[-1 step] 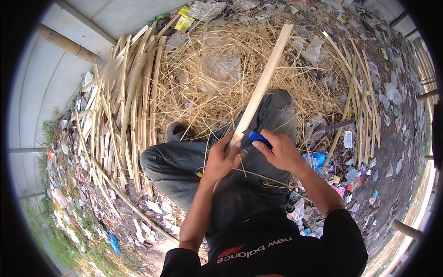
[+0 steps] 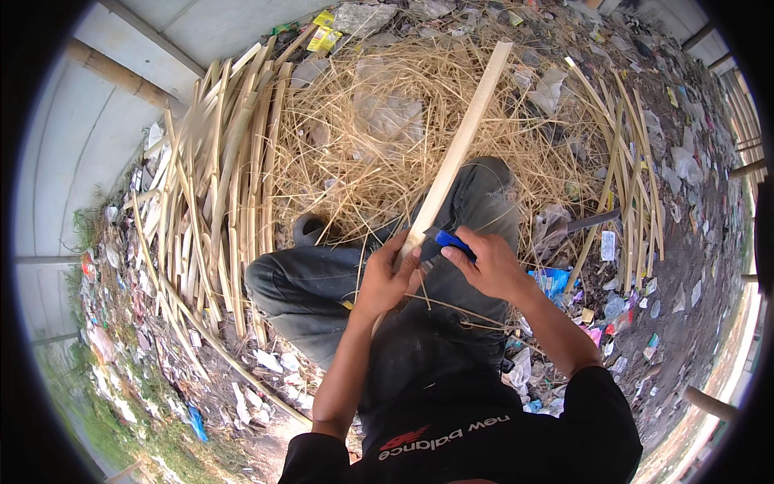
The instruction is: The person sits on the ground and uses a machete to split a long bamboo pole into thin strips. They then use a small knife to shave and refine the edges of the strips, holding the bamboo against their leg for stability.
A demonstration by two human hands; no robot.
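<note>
A long, pale bamboo strip [image 2: 463, 137] slants up and away from my lap, its far end over the straw-like shavings. My left hand [image 2: 385, 278] is closed round its near part, thumb on top. My right hand [image 2: 493, 266] grips a blue-handled knife [image 2: 448, 239], thumb along the handle. The knife's short dark blade is at the strip's right edge, just beyond my left thumb; whether it touches the strip is hard to tell. Beneath both hands are my crossed legs in dark trousers [image 2: 298, 282]. A few thin slivers [image 2: 459, 306] lie across my lap.
Bamboo strips [image 2: 234, 161] are piled at the left, with a smaller bundle [image 2: 633, 177] at the right. Curly shavings [image 2: 339, 145] cover the ground ahead. A long dark blade [image 2: 592, 219] lies right of my knee. Litter [image 2: 621, 310] is strewn around; a pale panel wall [image 2: 60, 161] stands left.
</note>
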